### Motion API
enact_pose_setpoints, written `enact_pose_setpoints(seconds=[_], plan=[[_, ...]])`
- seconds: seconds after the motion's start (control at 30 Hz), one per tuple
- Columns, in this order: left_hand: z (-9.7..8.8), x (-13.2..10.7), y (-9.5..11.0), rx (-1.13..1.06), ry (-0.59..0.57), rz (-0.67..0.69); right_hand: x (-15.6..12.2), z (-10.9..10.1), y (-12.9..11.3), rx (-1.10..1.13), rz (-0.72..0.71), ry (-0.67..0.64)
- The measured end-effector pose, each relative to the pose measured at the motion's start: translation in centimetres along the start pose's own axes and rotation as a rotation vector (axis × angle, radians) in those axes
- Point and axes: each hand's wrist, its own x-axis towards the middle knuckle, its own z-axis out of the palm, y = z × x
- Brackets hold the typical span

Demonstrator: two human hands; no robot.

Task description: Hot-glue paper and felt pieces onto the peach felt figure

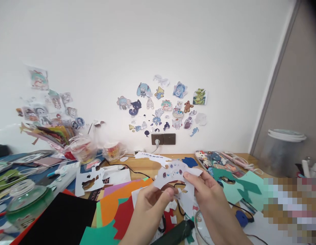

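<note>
Both my hands hold a white curved paper cutout (173, 174) with small purple gems stuck on it, above the desk's middle. My left hand (150, 204) pinches its lower left edge with fingers closed. My right hand (206, 190) grips its right side, thumb on top. Under the hands lie orange (117, 200), red (123, 217) and green (96, 234) sheets of coloured paper.
A black sheet (61, 217) and a glass jar (25, 200) lie at the left. White paper scraps (90, 180), teal paper (239, 187), cables, cups (112, 149) and a dark tool (173, 233) crowd the wooden desk (145, 166). Stickers cover the wall above a socket (163, 139).
</note>
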Motion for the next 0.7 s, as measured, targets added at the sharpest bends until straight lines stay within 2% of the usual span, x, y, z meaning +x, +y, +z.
enact_pose_setpoints(seconds=[0.13,0.27,0.4,0.53,0.6,0.63,0.7], plan=[[-0.3,0.1,-0.3,0.097,0.091,0.048,-0.1,0.1,0.6,-0.001,-0.005,-0.001],[-0.4,0.0,-0.2,0.077,0.135,0.050,-0.4,0.2,0.9,-0.022,0.018,-0.060],[-0.3,-0.2,0.5,0.008,0.123,0.010,-0.8,0.3,0.5,-0.144,0.022,-0.134],[-0.3,-0.4,1.1,-0.034,0.104,0.034,-0.9,-0.1,0.1,-0.300,-0.004,-0.103],[-0.4,-0.5,1.2,-0.034,0.088,0.033,-1.0,-0.4,0.1,-0.395,-0.105,-0.089],[-0.5,-0.6,1.2,-0.035,0.083,0.029,-1.0,-0.6,0.1,-0.461,-0.210,-0.083],[-0.6,-0.9,1.3,-0.039,0.069,0.020,-1.3,-0.9,0.1,-0.655,-0.528,-0.056]])
